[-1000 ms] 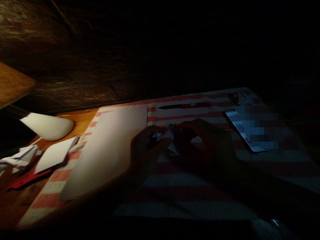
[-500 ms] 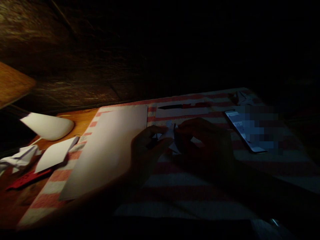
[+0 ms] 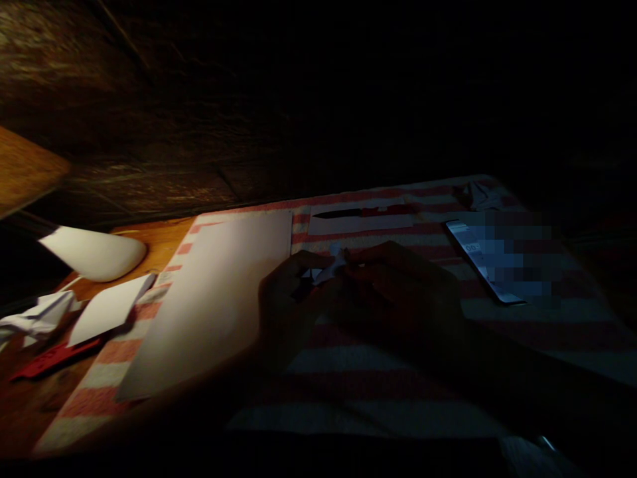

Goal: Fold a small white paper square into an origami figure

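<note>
Holding almost the same place as half a second ago, the left hand [image 3: 281,302] has its grip clamped on a small folded paper [image 3: 331,267], thumb against fingers. Changed since then is the right hand [image 3: 418,282]: its fingers have bunched lower and closer together, so that the pale flap that showed below the paper is hidden, as is the light patch between those fingers. Its fingertips lie at the paper's right side; whether that grip is clamped I cannot tell in the dark.

The folded paper is above the middle of the striped cloth [image 3: 383,385] that covers much of the tabletop [image 3: 162,232]. Its visible part slants from near left to far right, with one pale tip pointing at the cloth's far edge; the hands cover too much to settle its full long axis.

Toward that far edge, a knife [image 3: 358,212] lies over a paper strip [image 3: 363,224], blade to the left, red handle to the right. A large sheet [image 3: 213,299] runs along the cloth's left edge, and a phone [image 3: 482,262] lies toward its right edge.
</note>
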Motion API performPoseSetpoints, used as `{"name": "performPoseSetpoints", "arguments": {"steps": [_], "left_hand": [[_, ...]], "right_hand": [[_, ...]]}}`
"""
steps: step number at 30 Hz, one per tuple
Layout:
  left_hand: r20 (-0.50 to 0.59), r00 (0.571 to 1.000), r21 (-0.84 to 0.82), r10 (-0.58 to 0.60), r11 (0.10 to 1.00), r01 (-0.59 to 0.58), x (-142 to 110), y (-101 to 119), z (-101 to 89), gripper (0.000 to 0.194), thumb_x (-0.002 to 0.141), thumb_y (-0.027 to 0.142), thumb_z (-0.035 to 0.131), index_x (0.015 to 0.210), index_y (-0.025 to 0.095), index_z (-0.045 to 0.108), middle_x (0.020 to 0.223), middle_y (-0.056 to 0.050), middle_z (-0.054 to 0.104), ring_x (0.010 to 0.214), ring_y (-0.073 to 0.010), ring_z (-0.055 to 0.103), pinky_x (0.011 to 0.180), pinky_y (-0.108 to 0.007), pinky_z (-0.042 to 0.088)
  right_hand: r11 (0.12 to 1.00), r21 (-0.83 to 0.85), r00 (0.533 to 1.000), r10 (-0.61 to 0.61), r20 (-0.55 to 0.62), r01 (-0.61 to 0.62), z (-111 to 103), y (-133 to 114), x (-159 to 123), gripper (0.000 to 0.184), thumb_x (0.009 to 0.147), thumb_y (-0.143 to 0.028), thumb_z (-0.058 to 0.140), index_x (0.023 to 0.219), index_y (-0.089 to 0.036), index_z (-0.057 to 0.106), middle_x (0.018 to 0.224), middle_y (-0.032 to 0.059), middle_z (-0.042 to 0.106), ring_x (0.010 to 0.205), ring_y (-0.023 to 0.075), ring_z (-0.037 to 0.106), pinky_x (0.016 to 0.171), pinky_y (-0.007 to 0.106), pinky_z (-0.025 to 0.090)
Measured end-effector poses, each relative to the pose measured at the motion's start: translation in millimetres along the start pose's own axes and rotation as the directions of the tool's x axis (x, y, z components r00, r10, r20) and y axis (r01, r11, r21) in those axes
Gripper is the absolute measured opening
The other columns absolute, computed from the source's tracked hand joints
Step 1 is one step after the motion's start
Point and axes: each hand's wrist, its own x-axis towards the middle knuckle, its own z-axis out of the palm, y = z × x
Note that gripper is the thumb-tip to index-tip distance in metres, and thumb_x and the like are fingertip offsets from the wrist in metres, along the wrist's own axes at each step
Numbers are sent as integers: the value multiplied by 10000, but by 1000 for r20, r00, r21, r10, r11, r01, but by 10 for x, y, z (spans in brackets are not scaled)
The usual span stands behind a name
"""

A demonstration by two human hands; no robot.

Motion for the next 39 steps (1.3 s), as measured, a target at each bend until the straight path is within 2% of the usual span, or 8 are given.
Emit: {"name": "performPoseSetpoints", "arguments": {"steps": [6, 10, 12, 15, 23, 27, 32, 39], "left_hand": [[2, 1000, -70, -25, 997, 25, 1, 12, 3, 166, 723, 150, 798, 865, 196, 727, 851, -5, 734, 736, -132, 684, 616, -199, 557], [34, 999, -67, -9, 998, 12, 7, 11, -4, 197, 706, 142, 821, 873, 200, 735, 881, -13, 744, 753, -140, 691, 624, -208, 563], [50, 998, -65, 26, 998, -22, 12, 0, -5, 227, 683, 159, 857, 870, 200, 736, 913, -19, 750, 774, -148, 695, 627, -212, 563], [69, 994, -60, 90, 994, -86, 22, -13, -3, 238, 668, 167, 882, 856, 196, 739, 937, -26, 751, 847, -164, 705, 694, -228, 579], [129, 989, -84, 65, 995, -55, 58, 27, -21, 232, 631, 163, 885, 811, 187, 741, 855, -28, 734, 770, -160, 697, 608, -218, 576], [171, 985, -124, 16, 992, 5, 59, 30, -31, 237, 627, 154, 884, 812, 185, 741, 826, -17, 710, 724, -145, 680, 562, -204, 571], [185, 982, -138, -44, 988, 70, 58, 35, -21, 234, 616, 152, 876, 802, 179, 735, 849, -27, 710, 721, -150, 681, 549, -213, 583], [166, 985, -175, -43, 982, 72, 66, 6, -5, 244, 613, 118, 872, 806, 185, 739, 799, -2, 701, 691, -119, 669, 551, -176, 557]], "right_hand": [[998, 17, 998, -56, 39, 56, -20, 16, -3, 108, 962, -219, 626, 937, -160, 712, 955, 105, 776, 864, 205, 722, 735, 325, 595], [958, 220, 982, 172, 76, -185, -62, 31, 28, 92, 918, -168, 647, 996, -151, 692, 901, 68, 762, 786, 176, 711, 690, 295, 559], [849, 372, 925, 368, 91, -374, -64, 52, 49, 122, 897, -156, 667, 1018, -160, 680, 919, 50, 759, 805, 163, 717, 705, 278, 557], [662, 535, 828, 543, 141, -525, -36, 89, 82, 133, 830, -119, 717, 947, -170, 677, 875, 27, 743, 794, 153, 708, 709, 265, 555], [359, 623, 675, 623, 395, -695, -9, 184, 122, 184, 725, -168, 800, 890, -167, 719, 816, 12, 721, 688, 135, 657, 612, 252, 511], [363, 586, 671, 564, 482, -725, -20, 246, 78, 144, 776, -279, 798, 747, -161, 722, 725, 7, 696, 631, 120, 616, 564, 238, 468], [426, 561, 688, 592, 420, -710, -10, 191, 62, 169, 787, -310, 797, 751, -167, 716, 710, 7, 693, 615, 125, 602, 551, 247, 470], [422, 577, 676, 653, 341, -699, 64, 99, 37, 106, 794, -262, 764, 811, -167, 719, 785, 19, 713, 700, 142, 627, 627, 261, 489]]}}
